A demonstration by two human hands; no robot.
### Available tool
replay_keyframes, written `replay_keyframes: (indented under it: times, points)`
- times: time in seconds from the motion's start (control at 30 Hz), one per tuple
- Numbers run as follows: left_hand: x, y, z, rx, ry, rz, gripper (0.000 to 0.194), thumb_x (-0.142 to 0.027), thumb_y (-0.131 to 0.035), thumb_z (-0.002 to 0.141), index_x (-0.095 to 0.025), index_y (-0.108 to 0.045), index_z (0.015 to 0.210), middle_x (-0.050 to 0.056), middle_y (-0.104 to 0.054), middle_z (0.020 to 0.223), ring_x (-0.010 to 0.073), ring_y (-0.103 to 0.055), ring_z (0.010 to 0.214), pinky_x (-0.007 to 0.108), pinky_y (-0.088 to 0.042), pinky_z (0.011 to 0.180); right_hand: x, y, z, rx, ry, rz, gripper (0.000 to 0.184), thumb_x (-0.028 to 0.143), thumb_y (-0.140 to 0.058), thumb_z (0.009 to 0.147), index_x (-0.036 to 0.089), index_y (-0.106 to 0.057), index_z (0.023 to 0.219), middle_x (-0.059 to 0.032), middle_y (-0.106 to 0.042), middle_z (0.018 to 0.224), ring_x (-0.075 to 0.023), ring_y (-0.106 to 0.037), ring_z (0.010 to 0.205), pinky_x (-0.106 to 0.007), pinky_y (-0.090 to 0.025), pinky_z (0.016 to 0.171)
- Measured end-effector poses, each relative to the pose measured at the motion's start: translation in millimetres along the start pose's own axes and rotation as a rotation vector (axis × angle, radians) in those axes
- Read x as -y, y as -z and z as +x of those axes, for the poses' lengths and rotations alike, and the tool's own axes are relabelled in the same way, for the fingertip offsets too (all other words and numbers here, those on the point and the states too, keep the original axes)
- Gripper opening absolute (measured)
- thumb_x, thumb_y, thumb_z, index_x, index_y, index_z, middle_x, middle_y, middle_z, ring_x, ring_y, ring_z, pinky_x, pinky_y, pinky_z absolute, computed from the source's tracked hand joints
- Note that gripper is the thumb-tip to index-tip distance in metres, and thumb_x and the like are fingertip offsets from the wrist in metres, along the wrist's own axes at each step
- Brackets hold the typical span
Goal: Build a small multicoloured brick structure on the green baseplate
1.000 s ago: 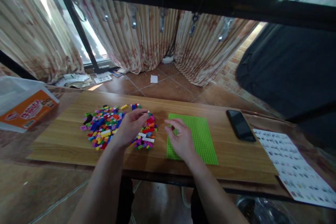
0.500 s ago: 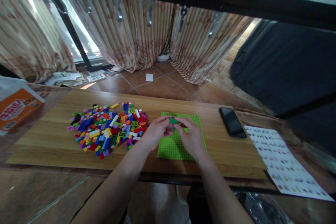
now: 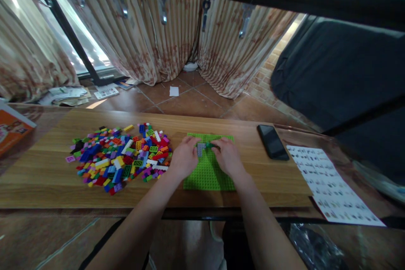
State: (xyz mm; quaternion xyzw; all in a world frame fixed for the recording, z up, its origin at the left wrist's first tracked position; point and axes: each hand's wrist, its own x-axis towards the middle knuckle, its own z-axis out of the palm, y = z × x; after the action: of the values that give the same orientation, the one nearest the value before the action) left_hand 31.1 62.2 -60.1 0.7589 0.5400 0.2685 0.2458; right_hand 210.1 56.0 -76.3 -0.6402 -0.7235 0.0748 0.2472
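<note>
Nearest, below the near edge of the wooden board [image 3: 268, 192], lies crumpled clear plastic [image 3: 316, 247]; the printed sheet [image 3: 335, 190], with rows of tiny pictures too small to read, lies along the board's right edge and runs past its near right corner. The green baseplate [image 3: 210, 179] lies flat on the board, right of its middle, between the near and far edges; to its left, well in from the board's left end, the loose bricks [image 3: 117, 156] spread in a flat heap of many colours, apart from the baseplate.

Both hands are over the far half of the baseplate; the left hand [image 3: 184, 157] is at its left edge, fingers curled, the tips beside the grey piece [image 3: 201, 149], though whether they grip it I cannot tell; the right hand [image 3: 227, 156] comes in over the right edge, thumb and finger pinching the dark green brick [image 3: 209, 145]; that brick is just right of the grey piece, near the baseplate's far edge.

Farther out, the black phone [image 3: 272, 142] lies near the board's far right corner; an orange box [image 3: 14, 128], cut off by the view, stands at the left; beyond the far edge come a white paper [image 3: 174, 91] on the tiled floor, a pile of papers [image 3: 65, 95] and striped curtains [image 3: 158, 46].
</note>
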Motion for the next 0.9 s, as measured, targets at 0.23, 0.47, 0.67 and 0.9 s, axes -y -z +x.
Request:
replay_keyframes:
  times: [0.23,0.47,0.67,0.9]
  points:
    - [-2,-5.2,-3,0.079,-0.037,0.101,0.044,-0.009,-0.041,0.087,-0.016,-0.063,0.124,0.013,-0.057,0.131,0.0227,-0.059,0.117,0.035,-0.046,0.104,-1,-1,0,0.010,0.028,-0.047,0.019,0.014,-0.061,0.084,0.023,-0.073,0.096,-0.0081,-0.067,0.092,-0.0240,-0.060,0.092,-0.039,-0.046,0.087]
    - [0,-6.8,-5,0.089,-0.077,0.153,0.044,-0.013,-0.039,0.090,-0.016,-0.062,0.128,0.015,-0.054,0.135,0.0246,-0.057,0.120,0.038,-0.045,0.105,0,-1,0,0.039,0.056,-0.108,0.019,0.014,-0.060,0.084,0.022,-0.074,0.094,-0.0084,-0.066,0.091,-0.0246,-0.060,0.091,-0.039,-0.046,0.086]
    - [-3,-8.9,-10,0.131,-0.150,0.301,0.051,-0.011,-0.041,0.088,-0.022,-0.055,0.136,0.014,-0.049,0.142,0.0272,-0.053,0.125,0.040,-0.045,0.104,4,0,1,0.038,0.026,-0.056,0.020,0.012,-0.060,0.084,0.022,-0.074,0.094,-0.0085,-0.066,0.090,-0.0246,-0.060,0.092,-0.039,-0.046,0.087]
    - [-10,-14.2,-15,0.151,-0.173,0.466,0.054,-0.008,-0.042,0.086,-0.021,-0.055,0.137,0.015,-0.049,0.142,0.0291,-0.053,0.120,0.043,-0.046,0.101,8,4,2,0.104,-0.019,-0.067,0.020,0.015,-0.060,0.086,0.020,-0.074,0.100,-0.0085,-0.066,0.095,-0.0232,-0.060,0.095,-0.035,-0.046,0.089]
